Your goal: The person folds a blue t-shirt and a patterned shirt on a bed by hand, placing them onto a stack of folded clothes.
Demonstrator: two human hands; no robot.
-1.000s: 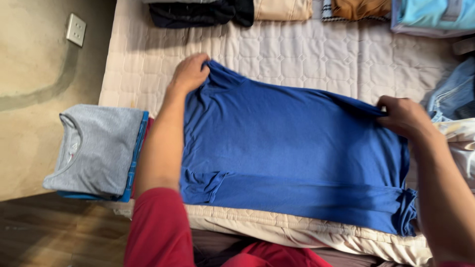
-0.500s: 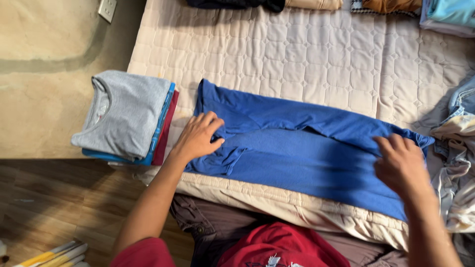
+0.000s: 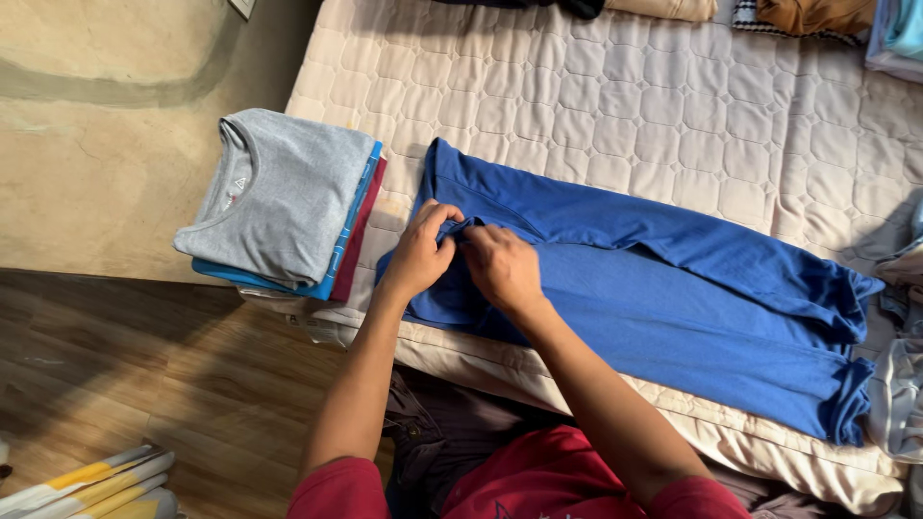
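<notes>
A blue t-shirt (image 3: 673,288) lies folded lengthwise into a long strip on the quilted beige mattress (image 3: 615,106). My left hand (image 3: 423,252) and my right hand (image 3: 500,264) sit close together at the shirt's left end, by the sleeve. Both pinch a bunched bit of the blue fabric between fingers and thumb. The right end of the shirt lies loose near the mattress's front edge.
A stack of folded shirts (image 3: 279,202), grey on top with blue and red under it, sits at the mattress's left corner. Folded clothes (image 3: 808,14) line the far edge, and loose garments (image 3: 899,384) lie at the right. Wooden floor (image 3: 144,384) is at the lower left.
The shirt's far half was folded toward me into a strip. My right hand left the right end and came across to the left end beside my left hand; the view shifted left.
</notes>
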